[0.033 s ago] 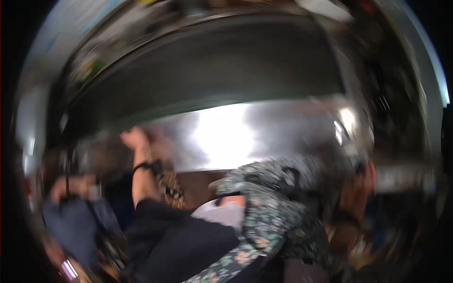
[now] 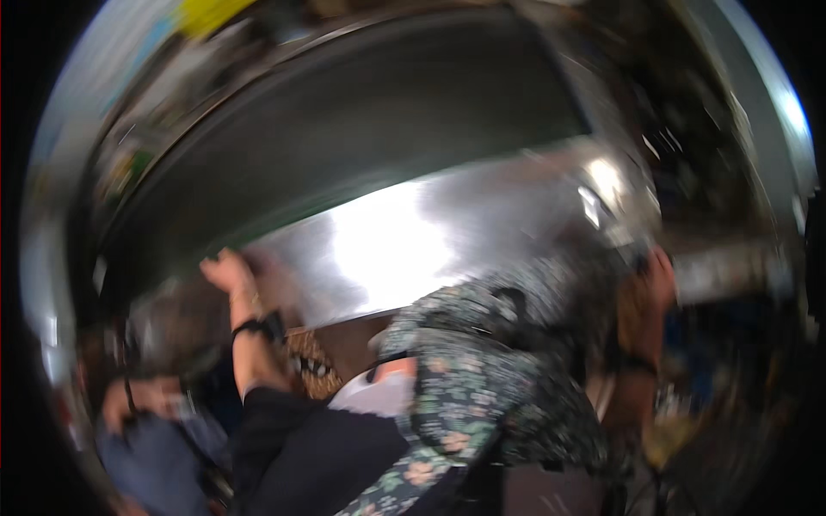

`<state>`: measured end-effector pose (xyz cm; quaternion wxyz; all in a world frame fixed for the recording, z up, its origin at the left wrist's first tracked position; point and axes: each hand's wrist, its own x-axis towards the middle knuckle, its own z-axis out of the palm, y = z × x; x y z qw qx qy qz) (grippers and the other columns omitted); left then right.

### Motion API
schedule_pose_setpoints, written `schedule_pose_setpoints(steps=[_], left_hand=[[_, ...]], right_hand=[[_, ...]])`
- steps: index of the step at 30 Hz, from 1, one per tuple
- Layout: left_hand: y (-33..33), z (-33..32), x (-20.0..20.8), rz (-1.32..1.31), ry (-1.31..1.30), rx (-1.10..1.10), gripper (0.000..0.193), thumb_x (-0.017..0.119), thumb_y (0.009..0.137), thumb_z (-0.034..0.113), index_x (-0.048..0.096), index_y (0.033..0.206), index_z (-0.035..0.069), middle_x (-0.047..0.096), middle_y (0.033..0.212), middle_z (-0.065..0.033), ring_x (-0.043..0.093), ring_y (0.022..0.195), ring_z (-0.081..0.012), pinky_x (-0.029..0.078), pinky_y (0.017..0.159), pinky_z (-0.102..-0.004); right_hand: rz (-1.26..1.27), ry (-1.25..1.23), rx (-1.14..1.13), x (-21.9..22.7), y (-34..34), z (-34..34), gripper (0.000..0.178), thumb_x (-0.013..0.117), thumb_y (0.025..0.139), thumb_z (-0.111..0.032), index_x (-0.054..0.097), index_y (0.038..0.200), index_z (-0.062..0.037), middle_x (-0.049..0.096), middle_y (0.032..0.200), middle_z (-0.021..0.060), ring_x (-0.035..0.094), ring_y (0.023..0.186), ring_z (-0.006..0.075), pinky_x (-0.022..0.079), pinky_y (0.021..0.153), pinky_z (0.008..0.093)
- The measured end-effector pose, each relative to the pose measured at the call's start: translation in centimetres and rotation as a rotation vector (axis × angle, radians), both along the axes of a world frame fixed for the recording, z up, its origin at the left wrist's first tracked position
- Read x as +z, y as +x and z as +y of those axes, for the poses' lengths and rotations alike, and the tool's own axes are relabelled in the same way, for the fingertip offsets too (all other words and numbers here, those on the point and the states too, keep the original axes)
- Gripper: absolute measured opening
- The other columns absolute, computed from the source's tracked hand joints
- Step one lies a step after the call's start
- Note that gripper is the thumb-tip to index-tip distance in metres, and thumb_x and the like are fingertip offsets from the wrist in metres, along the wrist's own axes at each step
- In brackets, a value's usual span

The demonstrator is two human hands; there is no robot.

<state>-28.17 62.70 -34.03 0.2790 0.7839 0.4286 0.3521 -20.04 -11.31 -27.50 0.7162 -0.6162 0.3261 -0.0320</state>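
A shiny metal plate [image 2: 490,206] lies in front of me, with a bright glare on its middle. Along its far side runs a wide, dark green-black surface [image 2: 370,112]. My left hand [image 2: 227,272], with a dark band on the wrist, is at the plate's left end, beside the dark surface's near edge. Its fingers look curled in; whatever they hold is hidden. At the plate's right end is my right hand [image 2: 656,279], partly behind patterned cloth. Motion smears its fingers. Dark floral fabric [image 2: 465,396] covers my front.
Someone in blue-grey clothing [image 2: 159,460] is at the lower left, with a blurred hand [image 2: 142,400] close by. A yellow object [image 2: 206,13] shows at the far left. Blurred clutter lines the right side, and a brown woven-looking patch [image 2: 310,361] sits near my left wrist.
The whole view has turned, so the plate slants more, its right end higher. Both hands stay at the plate's ends. The picture is blurred by motion.
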Motion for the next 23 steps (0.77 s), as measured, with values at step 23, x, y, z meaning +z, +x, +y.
schedule_pose_setpoints(steps=[23], left_hand=[[10.3, -36.1, 2.8, 0.202, -0.854, -1.378, 0.026, 0.06, 0.093, 0.012, 0.063, 0.117, 0.004, 0.06, 0.123, -0.0139, 0.058, 0.112, -0.0184, 0.046, 0.096, -0.0277]], right_hand=[[-0.511, -1.207, 0.155, -5.6, 10.5, 7.1, 0.01, 0.069, 0.079, -0.015, 0.065, 0.085, -0.0085, 0.057, 0.115, 0.0123, 0.05, 0.11, 0.0328, 0.037, 0.097, 0.0449]])
